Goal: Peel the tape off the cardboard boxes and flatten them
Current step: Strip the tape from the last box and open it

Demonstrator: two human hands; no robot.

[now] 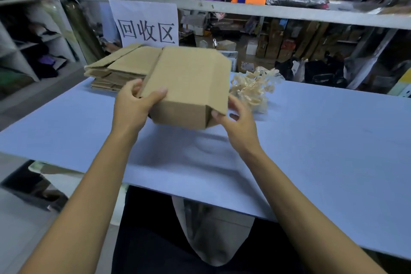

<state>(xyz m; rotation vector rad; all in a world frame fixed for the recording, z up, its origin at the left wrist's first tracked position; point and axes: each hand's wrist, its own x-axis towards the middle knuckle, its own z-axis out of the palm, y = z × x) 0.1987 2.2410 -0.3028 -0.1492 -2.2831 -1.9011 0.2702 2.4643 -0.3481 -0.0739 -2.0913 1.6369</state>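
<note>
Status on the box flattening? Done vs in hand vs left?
Done: a stack of flattened boxes lies at the far left of the table, and a pile of peeled tape lies to the right. In hand: the left hand and right hand hold one cardboard box, partly collapsed. Left: pressing it flat; no other boxes in view.

2 bare forearms, no sleeves, watch or rings on the left hand or right hand; dark trousers, pale shirt hem.
</note>
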